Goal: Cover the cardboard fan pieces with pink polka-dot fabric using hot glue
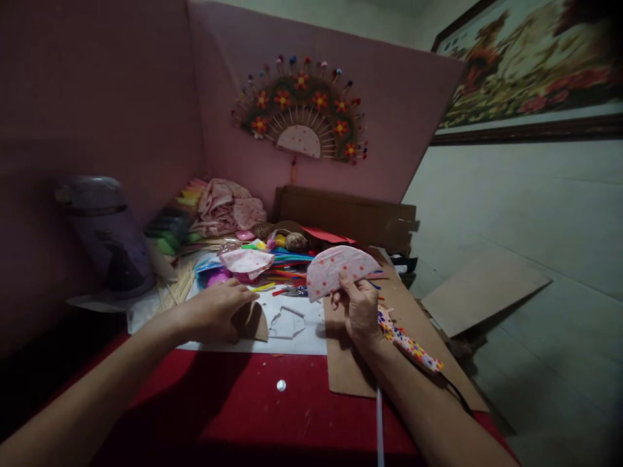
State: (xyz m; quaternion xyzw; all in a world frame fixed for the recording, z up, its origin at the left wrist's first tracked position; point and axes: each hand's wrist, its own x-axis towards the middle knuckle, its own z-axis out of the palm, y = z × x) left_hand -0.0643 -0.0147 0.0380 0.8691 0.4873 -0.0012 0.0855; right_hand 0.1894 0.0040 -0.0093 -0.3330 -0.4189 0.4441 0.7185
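Note:
On the right, my right hand (360,305) pinches a flat half-round piece covered in pink dotted cloth (331,269), thumb on its front and curved edge upward. To the left, my left hand (219,311) is curled over a small brown cardboard piece (257,323) with a rounded edge, and its fingers appear to grip it. Its thumb side is in shadow. A loose pink dotted cloth piece (248,261) lies just beyond my left hand. Dark-handled pliers (296,292) rest between my hands, near a cut white scrap (287,323) on the white paper (311,340).
A flower-patterned glue gun (411,344) lies on a cardboard sheet (348,363) by my right forearm. Wooden sticks (175,285), coloured pipe cleaners (292,259) and bundled pink cloth (226,204) fill the back. A flask (109,233) stands left. A decorated fan (299,117) hangs ahead.

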